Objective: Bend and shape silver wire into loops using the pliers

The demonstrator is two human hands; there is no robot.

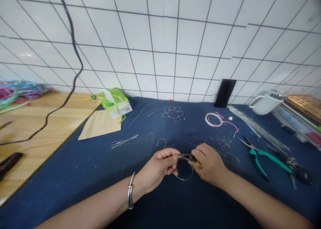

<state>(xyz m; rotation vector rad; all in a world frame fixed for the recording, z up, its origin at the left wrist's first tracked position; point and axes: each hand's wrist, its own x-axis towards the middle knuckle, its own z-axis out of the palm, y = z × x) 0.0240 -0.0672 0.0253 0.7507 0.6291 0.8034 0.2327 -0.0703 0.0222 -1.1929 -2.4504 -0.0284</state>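
Observation:
Near the front of the dark blue cloth, my left hand (160, 165) is closed, its fingertips pinching a thin silver wire (187, 179) bent into a rounded loop. A pair of pliers (186, 156) with dark jaws and a yellow handle is wrapped in my right hand (209, 163). The jaws meet the wire right at my left fingertips; whether they are clamped on it I cannot tell. Just beyond my hands lie two small curved wire pieces (162, 142). Farther back is a flower shape of wire loops (173, 113).
Straight wires (125, 141) lie at left, beside a tissue pack (115, 102) and a wooden board (57, 115). To the right are teal-handled pliers (263, 155), scattered wire clippings (224, 143), a round dish (214, 120), a wire bundle (260, 128) and a white mug (267, 103). A tiled wall rises behind.

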